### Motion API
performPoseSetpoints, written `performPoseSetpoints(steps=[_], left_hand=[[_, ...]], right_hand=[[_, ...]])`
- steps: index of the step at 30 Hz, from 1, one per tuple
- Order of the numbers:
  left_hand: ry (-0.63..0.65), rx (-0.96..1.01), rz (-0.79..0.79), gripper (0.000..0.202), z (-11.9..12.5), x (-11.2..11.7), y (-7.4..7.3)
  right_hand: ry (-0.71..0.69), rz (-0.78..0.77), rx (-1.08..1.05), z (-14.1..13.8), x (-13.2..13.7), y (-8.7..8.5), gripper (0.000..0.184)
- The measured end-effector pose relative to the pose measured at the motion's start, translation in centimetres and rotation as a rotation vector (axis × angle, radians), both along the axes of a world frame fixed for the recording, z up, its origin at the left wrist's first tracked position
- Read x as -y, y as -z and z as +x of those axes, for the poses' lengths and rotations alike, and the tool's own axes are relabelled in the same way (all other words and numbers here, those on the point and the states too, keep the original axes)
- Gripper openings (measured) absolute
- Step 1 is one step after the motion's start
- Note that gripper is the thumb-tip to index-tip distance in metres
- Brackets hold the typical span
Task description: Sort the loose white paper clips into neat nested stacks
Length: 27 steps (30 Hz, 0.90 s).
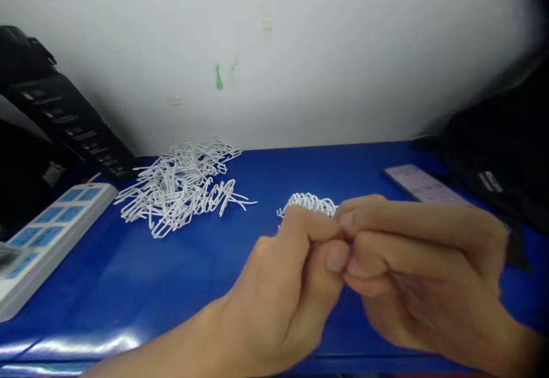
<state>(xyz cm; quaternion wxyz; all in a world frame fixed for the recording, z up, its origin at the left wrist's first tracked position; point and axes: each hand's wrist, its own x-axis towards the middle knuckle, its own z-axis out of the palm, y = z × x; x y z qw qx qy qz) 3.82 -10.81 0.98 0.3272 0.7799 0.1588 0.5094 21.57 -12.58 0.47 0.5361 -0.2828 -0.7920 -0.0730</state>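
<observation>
No wording can be read anywhere. Left of the left hand (270, 298), a white power strip (51, 246) is showing blue panels, their markings too blurred to read. Beyond the right hand (429, 263), a black fabric bag (480, 149) is bearing a small white label (491, 182) with illegible lettering, and a smartphone (422, 183) is showing a pale screen with tiny, unreadable lines.

Bent wire pieces (180, 186) left of the wire coil (309, 204) (power strip (55, 241) further left)
</observation>
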Motion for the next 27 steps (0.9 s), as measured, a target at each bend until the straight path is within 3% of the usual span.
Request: performPoseSetpoints(steps=[4,8,14,18,21,27], left_hand=[[0.098,-0.037,-0.043,0.003,-0.2,0.1,0.3],[0.134,-0.097,-0.166,0.017,-0.3,0.6,0.6],[0.098,0.078,-0.350,0.020,0.2,1.1,-0.1],[0.086,0.121,-0.300,0.018,0.5,1.0,-0.6],[0.044,0.114,-0.249,0.019,0.4,0.9,-0.5],[0.009,0.116,-0.239,0.016,0.5,0.9,0.1]], right_hand=[[0.076,-0.006,0.025,0.0,-0.3,-0.8,0.004],[0.159,-0.024,-0.146,0.1,-0.7,-0.8,0.011],[0.076,-0.053,-0.082,0.1,-0.6,-0.5,0.010],[-0.066,-0.091,-0.046,0.2,-0.8,-0.8,0.007],[-0.145,-0.073,-0.050,0.1,-0.8,-0.8,0.017],[0.007,-0.038,-0.037,-0.4,-0.4,-0.8,0.009]])
